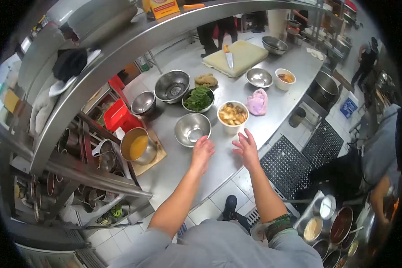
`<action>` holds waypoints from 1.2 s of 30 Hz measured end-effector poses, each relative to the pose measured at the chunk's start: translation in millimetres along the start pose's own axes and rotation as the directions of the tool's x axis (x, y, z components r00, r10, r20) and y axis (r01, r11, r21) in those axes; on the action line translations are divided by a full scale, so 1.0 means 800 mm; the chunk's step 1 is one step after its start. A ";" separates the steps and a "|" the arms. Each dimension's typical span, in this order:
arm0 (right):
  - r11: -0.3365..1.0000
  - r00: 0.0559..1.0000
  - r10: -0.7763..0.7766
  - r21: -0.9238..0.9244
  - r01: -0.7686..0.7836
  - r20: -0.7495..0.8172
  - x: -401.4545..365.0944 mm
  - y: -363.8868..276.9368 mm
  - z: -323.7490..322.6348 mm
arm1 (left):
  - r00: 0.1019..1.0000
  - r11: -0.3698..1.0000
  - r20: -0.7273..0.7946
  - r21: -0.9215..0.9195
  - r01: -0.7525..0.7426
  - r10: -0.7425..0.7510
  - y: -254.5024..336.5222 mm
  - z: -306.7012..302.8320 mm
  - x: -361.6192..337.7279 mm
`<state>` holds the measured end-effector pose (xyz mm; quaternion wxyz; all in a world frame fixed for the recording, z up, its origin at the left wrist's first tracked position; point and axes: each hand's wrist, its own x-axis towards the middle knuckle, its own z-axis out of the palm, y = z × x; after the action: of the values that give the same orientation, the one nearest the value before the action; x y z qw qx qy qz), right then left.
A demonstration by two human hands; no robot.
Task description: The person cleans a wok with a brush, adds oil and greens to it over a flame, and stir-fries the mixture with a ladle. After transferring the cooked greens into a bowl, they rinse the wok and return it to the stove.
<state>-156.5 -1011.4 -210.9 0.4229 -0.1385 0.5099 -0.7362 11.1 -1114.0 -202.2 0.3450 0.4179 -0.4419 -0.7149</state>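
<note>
My left hand [203, 153] is over the steel table [174, 172], fingers apart, right by the near rim of a steel bowl [193, 129]. My right hand [247, 149] is held up with spread fingers, just below a white tub [232, 118] filled with yellowish and brown chunks of food. Neither hand holds anything. Behind the bowl sits a steel bowl of green leaves [198, 99]. A pink-purple cloth [257, 102] lies to the right of the tub.
A pot of orange liquid [139, 146] stands on a board at left. Farther back are a large bowl [172, 86], a tan cloth [206, 80], and a knife [228, 56] on a cutting board [248, 56]. A co-worker [384, 143] stands at right near pans [341, 225].
</note>
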 end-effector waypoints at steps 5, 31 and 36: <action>0.967 0.974 0.133 -0.238 -0.087 0.185 0.107 0.009 0.052 | 0.991 0.769 -0.103 0.640 0.004 0.080 0.030 -0.038 -0.005; 0.996 0.980 0.088 0.020 -0.086 -0.178 -0.236 0.019 0.004 | 0.830 0.466 0.473 0.688 -0.557 0.294 0.114 -0.142 -0.249; 0.968 0.938 0.081 0.250 0.007 -0.338 -0.452 0.013 -0.037 | 0.769 0.654 0.630 0.536 -0.533 0.110 0.091 -0.165 -0.310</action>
<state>47.8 -717.9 -150.6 0.3547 0.0562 0.4830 -0.7986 241.5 -972.2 -97.2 0.1501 0.2037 -0.8234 -0.5080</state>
